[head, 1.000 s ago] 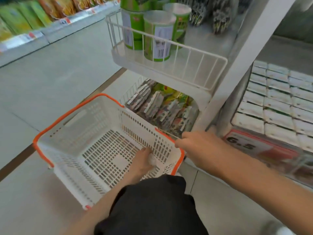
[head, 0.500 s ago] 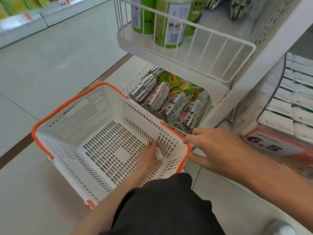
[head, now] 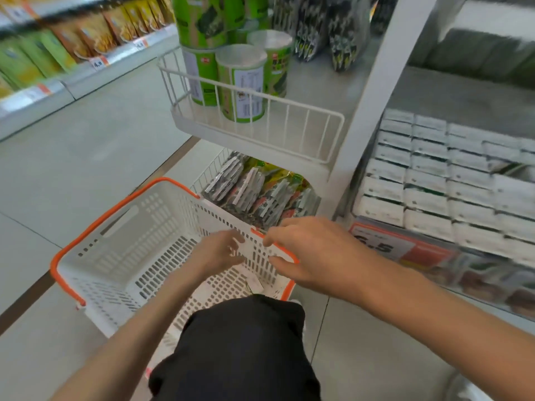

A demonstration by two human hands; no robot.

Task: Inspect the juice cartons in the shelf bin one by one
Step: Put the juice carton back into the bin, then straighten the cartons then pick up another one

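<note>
White juice cartons (head: 428,183) stand packed in rows in a shelf bin at the right, above a red price sign (head: 385,244). Neither hand touches them. My right hand (head: 315,256) is at the near right corner of a white shopping basket (head: 121,227) with an orange rim, its fingers and thumb closed over the rim. My left hand (head: 220,253) is inside the basket, fingers spread against the same wall and holding nothing. A small white item (head: 254,282) lies on the basket floor just below it.
Left of the cartons, a white wire rack holds green canisters (head: 240,82) on its upper tier and flat snack packs (head: 260,189) on its lower tier, just behind the basket. Across the tiled aisle is another shelf of bags (head: 58,47). My dark-clothed knee (head: 240,348) fills the bottom.
My left hand has risen from the basket floor to its wall, and the small white item it had now lies on the floor. My right hand moved left onto the basket rim.
</note>
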